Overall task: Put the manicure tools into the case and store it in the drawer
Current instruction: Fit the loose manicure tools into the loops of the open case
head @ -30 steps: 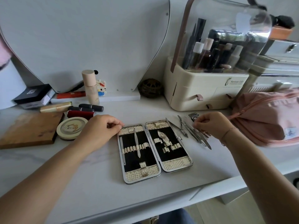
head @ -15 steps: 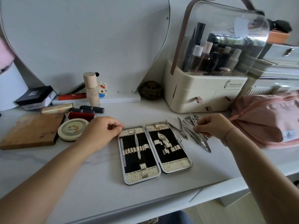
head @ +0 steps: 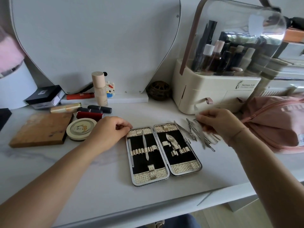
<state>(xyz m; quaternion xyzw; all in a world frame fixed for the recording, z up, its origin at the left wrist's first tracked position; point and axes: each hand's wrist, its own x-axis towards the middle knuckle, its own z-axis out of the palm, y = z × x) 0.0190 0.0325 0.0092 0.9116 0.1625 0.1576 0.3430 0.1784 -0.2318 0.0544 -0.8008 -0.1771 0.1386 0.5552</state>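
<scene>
- Since the earlier frame the right hand (head: 217,124) has moved slightly up over the tools (head: 197,134), which now smear with motion. The left hand (head: 108,130) has stayed at the case (head: 138,162).
- The left hand's fingers curl and grip the case's upper left corner, steadying it.
- The right hand's fingers are curled too and pinch one thin tool from the pile. Blur hides which one.
- The case lies open and flat at centre frame, between the hands, its two halves side by side. Its long axis runs from the bottom of the frame upward, leaning a little left.
- The loose tools lie just right of the case, fanned roughly parallel to it. We judge the right hand the nearer one, needing only a short move left to reach the empty loops.
- The case has a shiny metal rim, black lining and gold, scale-textured straps and end pockets.
- One slim file (head: 145,145) sits strapped in the left half, and a clipper (head: 171,140) in the right.
- The tools are thin, pointed steel, slippery and easily tangled.
- The cream plastic organiser (head: 205,91) at upper right has front drawers with pink pulls. We cannot tell which drawer is meant.
</scene>
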